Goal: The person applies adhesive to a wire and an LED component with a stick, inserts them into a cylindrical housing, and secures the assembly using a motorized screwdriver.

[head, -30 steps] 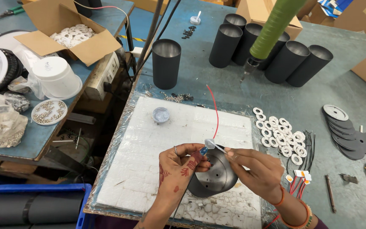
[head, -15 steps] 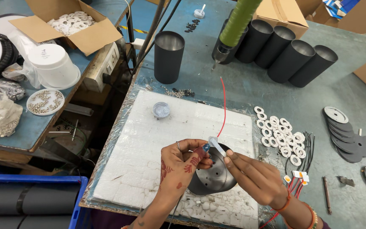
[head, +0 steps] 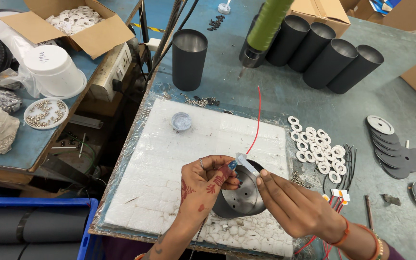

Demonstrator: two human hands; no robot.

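Workstation seen from above. The left hand [head: 205,180] and right hand [head: 294,204] are meeting over a round metal shell [head: 241,195] that is lying on its side on the white foam pad [head: 169,163] covering the table [head: 314,101]. The left fingers are closing on a small blue-tipped part [head: 232,165]; the right fingers are pinching the near end of a short clear sleeve [head: 246,163], which is touching that part. A red wire [head: 256,125] is rising from the joint and arching away across the pad. The sleeve is judged to be only partly seated, so the joining step is under way, not finished; the shell is sitting with nothing fitted inside it. Both wrists are bending inward, palms facing each other, forearms entering from the lower edge. White rings [head: 316,144], black tubes [head: 333,60] and grey discs [head: 400,154] are lying unused beyond.
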